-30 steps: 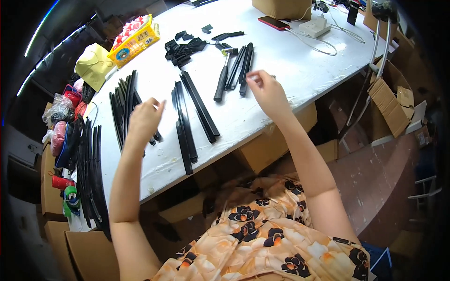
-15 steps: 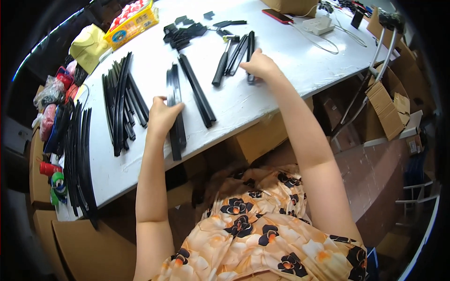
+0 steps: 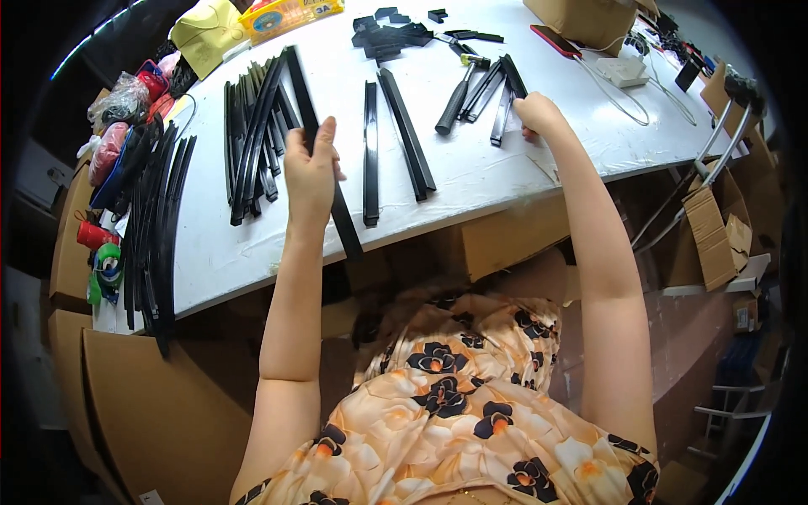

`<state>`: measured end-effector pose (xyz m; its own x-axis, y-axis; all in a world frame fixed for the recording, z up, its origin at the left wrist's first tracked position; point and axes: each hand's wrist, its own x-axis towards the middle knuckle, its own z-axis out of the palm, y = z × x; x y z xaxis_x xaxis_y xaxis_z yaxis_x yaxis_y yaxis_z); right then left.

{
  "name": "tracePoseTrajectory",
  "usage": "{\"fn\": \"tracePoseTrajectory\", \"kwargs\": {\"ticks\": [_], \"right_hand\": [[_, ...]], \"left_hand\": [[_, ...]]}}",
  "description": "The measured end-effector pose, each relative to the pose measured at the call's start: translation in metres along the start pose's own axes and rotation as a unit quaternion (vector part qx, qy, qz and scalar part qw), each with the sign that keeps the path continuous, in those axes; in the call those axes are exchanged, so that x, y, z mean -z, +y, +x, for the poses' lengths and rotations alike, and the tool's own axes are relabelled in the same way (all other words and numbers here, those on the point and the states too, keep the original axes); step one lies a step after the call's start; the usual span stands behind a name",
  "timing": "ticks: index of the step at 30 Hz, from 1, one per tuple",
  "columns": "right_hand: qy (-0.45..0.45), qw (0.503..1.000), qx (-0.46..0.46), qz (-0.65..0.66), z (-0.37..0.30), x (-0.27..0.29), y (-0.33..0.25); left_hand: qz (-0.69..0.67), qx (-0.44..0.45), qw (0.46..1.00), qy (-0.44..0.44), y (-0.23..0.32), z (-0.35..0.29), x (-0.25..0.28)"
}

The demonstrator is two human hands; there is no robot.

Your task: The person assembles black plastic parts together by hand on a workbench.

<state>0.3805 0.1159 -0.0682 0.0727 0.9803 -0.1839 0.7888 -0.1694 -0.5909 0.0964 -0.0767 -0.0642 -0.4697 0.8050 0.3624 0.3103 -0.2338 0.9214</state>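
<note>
My left hand (image 3: 310,177) is closed around a long black strip (image 3: 343,220), tilted, its lower end past the table's front edge. Just right of it one black channel strip (image 3: 370,151) lies on the white table, and beyond that a pair of long black strips (image 3: 406,139). My right hand (image 3: 541,116) pinches the near end of a shorter black strip (image 3: 512,76); its fingertips are partly hidden. More short strips (image 3: 484,88) lie beside it, next to a small hammer (image 3: 454,103) with a black handle.
A bundle of long black strips (image 3: 252,135) lies left of my left hand, with longer ones (image 3: 156,227) hanging over the table's left edge. Short black pieces (image 3: 391,38) are heaped at the back. A red phone (image 3: 555,40) and white power strip (image 3: 623,71) with cables sit far right.
My left hand has lifted one long strip away from the strip beside it and leftward. The short strip in my right hand has swung away from the others. The whole view has shifted.
</note>
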Motion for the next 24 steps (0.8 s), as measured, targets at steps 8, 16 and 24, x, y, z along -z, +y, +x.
{"fn": "tracePoseTrajectory", "kwargs": {"ticks": [8, 16, 24], "right_hand": [[-0.07, 0.91, 0.185, 0.366, -0.105, -0.027, 0.016], [-0.452, 0.62, 0.124, 0.629, -0.266, -0.099, 0.032], [-0.125, 0.852, 0.262, 0.435, -0.241, -0.064, 0.042]], "left_hand": [[-0.178, -0.022, 0.982, 0.059, 0.033, -0.004, 0.035], [-0.313, -0.047, 0.935, 0.158, 0.019, 0.029, 0.08], [-0.325, -0.029, 0.924, 0.201, 0.018, -0.004, 0.101]]}}
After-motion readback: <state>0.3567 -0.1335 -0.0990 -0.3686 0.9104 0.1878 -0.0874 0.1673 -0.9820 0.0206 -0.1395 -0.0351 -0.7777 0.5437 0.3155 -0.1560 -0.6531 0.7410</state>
